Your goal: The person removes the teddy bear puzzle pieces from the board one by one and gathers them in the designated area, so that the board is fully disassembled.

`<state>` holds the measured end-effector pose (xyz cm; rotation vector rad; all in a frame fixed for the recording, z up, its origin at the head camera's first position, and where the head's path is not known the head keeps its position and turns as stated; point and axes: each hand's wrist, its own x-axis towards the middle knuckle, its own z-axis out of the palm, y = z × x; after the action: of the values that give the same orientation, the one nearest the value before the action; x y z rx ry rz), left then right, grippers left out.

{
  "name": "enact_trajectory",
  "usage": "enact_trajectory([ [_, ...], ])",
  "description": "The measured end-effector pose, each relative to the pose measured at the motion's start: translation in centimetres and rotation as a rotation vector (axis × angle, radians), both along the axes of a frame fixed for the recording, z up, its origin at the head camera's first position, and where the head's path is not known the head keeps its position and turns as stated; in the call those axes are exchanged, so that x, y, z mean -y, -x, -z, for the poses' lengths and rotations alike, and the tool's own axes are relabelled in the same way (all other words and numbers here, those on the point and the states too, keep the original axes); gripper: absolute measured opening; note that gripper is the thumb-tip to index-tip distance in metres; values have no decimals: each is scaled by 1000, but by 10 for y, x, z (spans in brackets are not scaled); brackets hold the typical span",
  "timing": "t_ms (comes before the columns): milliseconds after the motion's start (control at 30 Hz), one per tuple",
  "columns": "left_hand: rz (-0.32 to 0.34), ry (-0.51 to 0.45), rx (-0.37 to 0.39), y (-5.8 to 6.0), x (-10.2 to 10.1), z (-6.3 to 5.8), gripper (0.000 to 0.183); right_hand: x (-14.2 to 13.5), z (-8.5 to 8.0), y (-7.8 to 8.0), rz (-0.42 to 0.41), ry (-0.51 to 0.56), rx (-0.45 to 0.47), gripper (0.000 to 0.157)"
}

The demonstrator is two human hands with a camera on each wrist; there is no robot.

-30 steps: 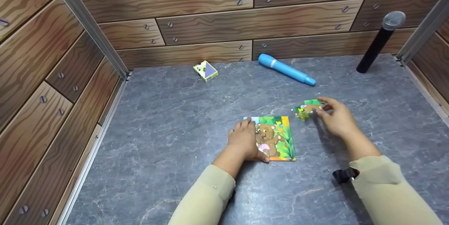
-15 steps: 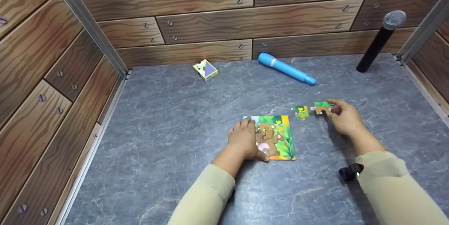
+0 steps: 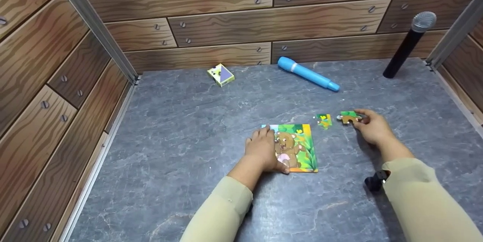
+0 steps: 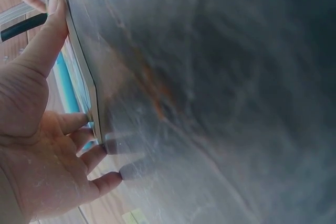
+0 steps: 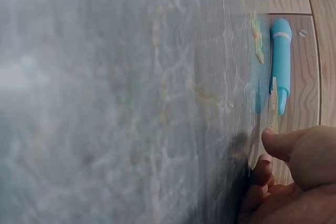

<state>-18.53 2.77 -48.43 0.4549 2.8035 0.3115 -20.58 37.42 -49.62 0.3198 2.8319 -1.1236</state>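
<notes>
A square jigsaw puzzle (image 3: 292, 147) with a brown bear picture lies on the grey table in the head view. My left hand (image 3: 261, 149) spans its left part, thumb at the near edge and fingertips at the far and left edges, covering that side. In the left wrist view, the thumb and fingers of the left hand (image 4: 47, 124) lie along the board's edge (image 4: 84, 69). To the right, my right hand (image 3: 371, 125) pinches a brown and green puzzle piece (image 3: 348, 117) between thumb and fingers. Another puzzle piece (image 3: 323, 121) lies on the table between the board and that hand.
A blue marker-shaped stick (image 3: 308, 74) lies near the back wall. A small card box (image 3: 221, 75) rests left of it, and a black microphone (image 3: 403, 52) stands at the back right. Wood-patterned walls (image 3: 226, 11) close off the back and sides.
My right hand has moved right with its pinched piece, away from the other piece, which stays on the table. The left hand keeps its place on the puzzle.
</notes>
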Motion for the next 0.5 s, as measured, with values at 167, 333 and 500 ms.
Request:
enact_trajectory([
  [167, 0, 5, 4, 0, 0, -1, 139, -1, 1, 4, -8, -11, 8, 52],
  [333, 3, 12, -7, 0, 0, 0, 138, 0, 2, 6, -16, -32, -21, 51],
  [500, 1, 11, -12, 0, 0, 1, 137, 2, 2, 8, -5, -52, -1, 51],
])
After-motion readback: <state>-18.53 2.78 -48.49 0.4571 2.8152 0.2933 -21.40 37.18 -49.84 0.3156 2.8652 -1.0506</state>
